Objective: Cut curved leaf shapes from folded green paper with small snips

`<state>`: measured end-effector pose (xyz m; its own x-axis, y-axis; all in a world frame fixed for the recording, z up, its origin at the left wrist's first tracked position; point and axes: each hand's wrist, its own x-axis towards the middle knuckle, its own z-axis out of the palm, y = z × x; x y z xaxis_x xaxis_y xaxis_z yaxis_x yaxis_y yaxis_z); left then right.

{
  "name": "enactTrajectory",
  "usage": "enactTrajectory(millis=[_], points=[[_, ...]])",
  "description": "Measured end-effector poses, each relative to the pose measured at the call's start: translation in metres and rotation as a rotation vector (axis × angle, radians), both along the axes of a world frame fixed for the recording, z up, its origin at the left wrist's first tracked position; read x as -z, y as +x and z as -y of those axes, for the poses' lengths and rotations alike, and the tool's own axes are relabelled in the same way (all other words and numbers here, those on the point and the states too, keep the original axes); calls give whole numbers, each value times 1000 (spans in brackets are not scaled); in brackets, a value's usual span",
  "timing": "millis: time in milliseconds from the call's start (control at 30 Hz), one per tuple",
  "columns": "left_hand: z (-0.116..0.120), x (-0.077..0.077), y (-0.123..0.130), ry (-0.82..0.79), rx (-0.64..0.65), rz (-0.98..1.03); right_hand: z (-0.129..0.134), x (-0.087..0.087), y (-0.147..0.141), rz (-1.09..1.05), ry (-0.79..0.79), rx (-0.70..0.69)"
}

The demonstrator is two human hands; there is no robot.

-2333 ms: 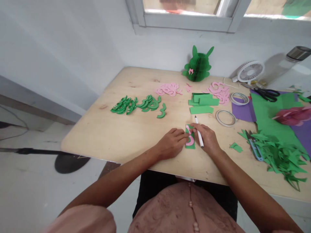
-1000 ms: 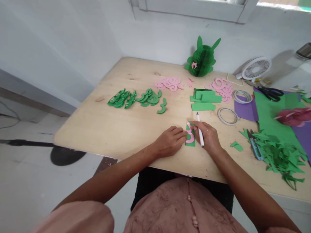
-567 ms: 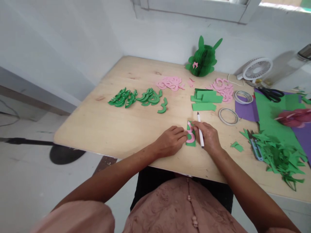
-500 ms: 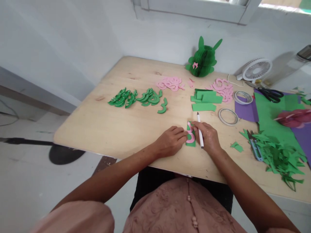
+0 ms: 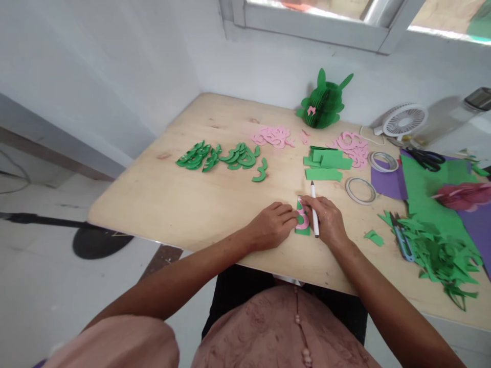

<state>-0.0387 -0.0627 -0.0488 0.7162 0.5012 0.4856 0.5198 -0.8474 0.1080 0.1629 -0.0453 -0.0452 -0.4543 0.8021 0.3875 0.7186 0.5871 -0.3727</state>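
Observation:
A pink curved paper cutout lies on a small green paper piece near the table's front edge. My left hand, fingers bent and together, presses the left edge of the cutout. My right hand is closed around a white marker. The marker's dark end points away from me, and its other end lies toward me. My right fingertips touch the top of the pink cutout. Beyond the marker lies a flat green paper strip, in front of a stack of green strips.
Green cutouts and pink cutouts lie in piles farther back. A green paper figure stands by the wall. Tape rolls, blue-handled snips, black scissors, green scraps and a white fan are on the right.
The view has tilted slightly, so the table sits a little lower. My right fingertips have shifted slightly at the cutout's top. My left hand stays pressed on the cutout.

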Motion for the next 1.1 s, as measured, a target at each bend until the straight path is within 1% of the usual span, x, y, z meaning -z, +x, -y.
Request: enactTrajectory(millis=[400, 933, 1100], points=[[0, 1, 1, 24, -6, 9, -1, 3, -1, -8, 58, 11], [1, -1, 1, 20, -2, -7, 1, -3, -3, 17, 30, 21], [0, -1, 0, 19, 3, -8, 1, -1, -3, -15, 44, 41]])
